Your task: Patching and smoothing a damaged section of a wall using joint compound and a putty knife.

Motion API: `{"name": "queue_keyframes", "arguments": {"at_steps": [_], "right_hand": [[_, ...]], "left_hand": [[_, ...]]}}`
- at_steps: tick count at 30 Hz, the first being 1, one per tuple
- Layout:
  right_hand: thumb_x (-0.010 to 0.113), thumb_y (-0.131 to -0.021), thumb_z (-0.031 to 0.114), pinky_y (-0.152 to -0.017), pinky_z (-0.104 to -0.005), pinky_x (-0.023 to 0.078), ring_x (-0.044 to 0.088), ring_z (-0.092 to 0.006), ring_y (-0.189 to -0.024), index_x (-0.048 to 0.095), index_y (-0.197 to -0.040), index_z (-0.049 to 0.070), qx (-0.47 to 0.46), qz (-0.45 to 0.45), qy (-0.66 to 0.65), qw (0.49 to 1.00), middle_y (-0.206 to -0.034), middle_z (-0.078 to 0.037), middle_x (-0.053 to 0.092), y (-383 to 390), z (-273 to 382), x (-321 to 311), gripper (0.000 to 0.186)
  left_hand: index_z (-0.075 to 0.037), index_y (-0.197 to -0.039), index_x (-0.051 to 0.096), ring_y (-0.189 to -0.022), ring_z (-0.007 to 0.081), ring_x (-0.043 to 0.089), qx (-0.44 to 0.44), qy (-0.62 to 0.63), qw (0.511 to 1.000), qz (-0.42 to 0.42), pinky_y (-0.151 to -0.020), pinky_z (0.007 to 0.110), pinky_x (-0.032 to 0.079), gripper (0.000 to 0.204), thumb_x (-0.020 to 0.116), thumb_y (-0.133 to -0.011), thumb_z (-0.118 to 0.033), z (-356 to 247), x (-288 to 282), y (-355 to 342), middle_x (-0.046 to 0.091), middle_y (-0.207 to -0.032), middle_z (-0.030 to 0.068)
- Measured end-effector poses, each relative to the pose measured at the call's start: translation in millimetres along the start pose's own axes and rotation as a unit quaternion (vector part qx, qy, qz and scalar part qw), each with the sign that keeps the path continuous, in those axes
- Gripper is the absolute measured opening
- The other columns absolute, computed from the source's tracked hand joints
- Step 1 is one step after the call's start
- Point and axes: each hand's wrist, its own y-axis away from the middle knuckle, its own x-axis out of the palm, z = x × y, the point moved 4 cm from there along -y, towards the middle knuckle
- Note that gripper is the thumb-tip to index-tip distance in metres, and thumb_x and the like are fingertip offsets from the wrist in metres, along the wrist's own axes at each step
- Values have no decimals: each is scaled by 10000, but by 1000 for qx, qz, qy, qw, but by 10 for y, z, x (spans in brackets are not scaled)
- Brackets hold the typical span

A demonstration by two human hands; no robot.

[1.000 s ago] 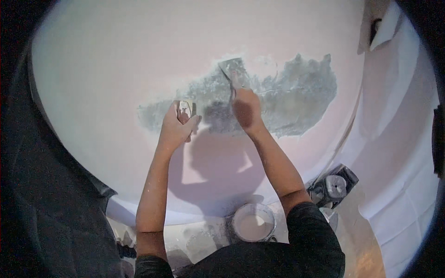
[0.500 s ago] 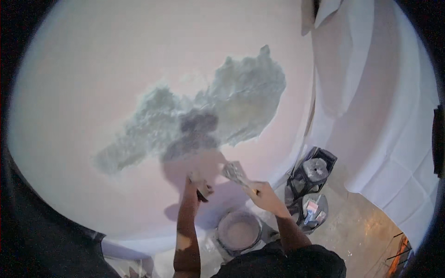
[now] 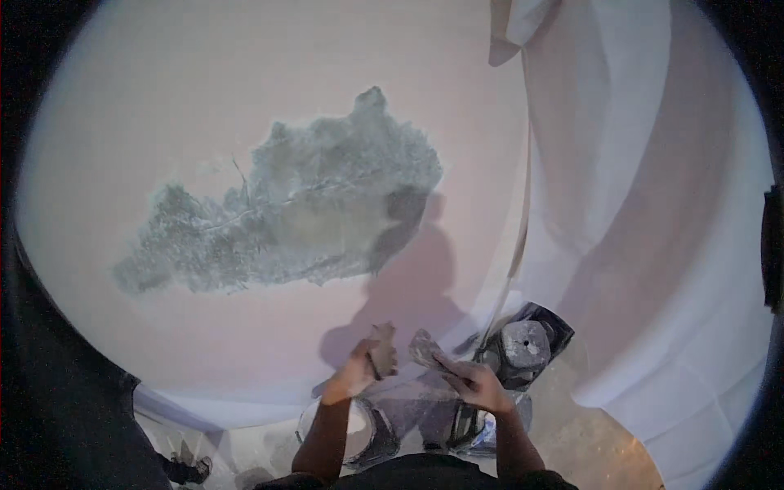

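Observation:
My left hand [image 3: 353, 376] grips a small flat tool [image 3: 382, 349], coated in pale material and seen partly edge-on. My right hand [image 3: 482, 385] is closed round the handle of a putty knife [image 3: 425, 347], its smeared blade pointing up and left. Both tools are low in front of a pale pinkish wall [image 3: 196, 98], below a large rough grey patch [image 3: 302, 220] with a cracked line across it and a white, ragged border. My shadow falls over the patch's right part and the wall beneath.
A round bucket [image 3: 318, 427] stands behind my left forearm. Dark containers [image 3: 555, 322], one with a plastered grey round piece [image 3: 526, 344], sit at lower right on the floor [image 3: 612, 441]. White sheeting [image 3: 637, 163] hangs at the right, dark fabric [image 3: 73, 392] at the left.
Both hands have moved down, away from the grey patch, still holding their tools. The view has swung rightward, so the patch sits further left and more of the white sheeting shows.

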Motion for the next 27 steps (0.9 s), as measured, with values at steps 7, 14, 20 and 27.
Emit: {"name": "queue_keyframes", "arguments": {"at_steps": [7,14,20,27], "right_hand": [[610,-860,162,-568,-386,497,603,-312,-646,515,-1372,255,-51,53,216,974,-780,-99,596,550,-596,-438,530],[613,-856,198,-542,-413,492,608,-294,-644,517,-1366,301,-68,25,204,976,-761,-74,586,819,-945,-638,529],[586,-871,219,-577,-439,501,625,-313,-685,417,-1419,374,-153,145,252,945,-868,-93,606,753,-1006,-385,593],[516,-931,235,-525,-460,521,639,-318,-622,547,-1264,234,-174,227,294,912,-920,-104,634,647,-894,-140,335]], "left_hand": [[-76,-1313,508,-1052,213,604,-61,-168,982,-57,-877,390,501,460,533,-909,-294,644,1000,-430,620,-1156,70],[-72,-1189,562,-668,116,480,19,-233,961,146,-612,296,423,470,565,-941,-472,1259,810,-819,493,-741,-8],[-21,-1137,606,-690,140,534,-22,-356,934,8,-639,315,452,478,581,-944,-457,1261,692,-321,577,-799,24],[16,-972,663,-724,194,635,90,-548,817,-156,-652,382,497,358,660,-901,-334,1153,590,144,671,-814,152]]}}
